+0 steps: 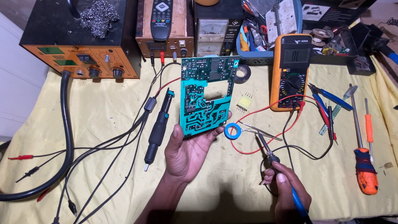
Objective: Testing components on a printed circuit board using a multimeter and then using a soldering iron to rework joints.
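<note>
My left hand holds a green circuit board upright by its lower edge, solder side toward me, with a rectangular cutout in it. My right hand grips a soldering iron with a blue handle, its tip pointing up-left toward the board's lower right corner. A blue ring-shaped coil lies on the yellow cloth just beside that tip, with metal tweezers next to it. A small yellow transformer with pins sits right of the board.
A black desoldering pump lies left of my hand. An orange multimeter with red and black leads stands at right. Screwdrivers and cutters lie further right. An orange soldering station, a power supply and a remote line the back.
</note>
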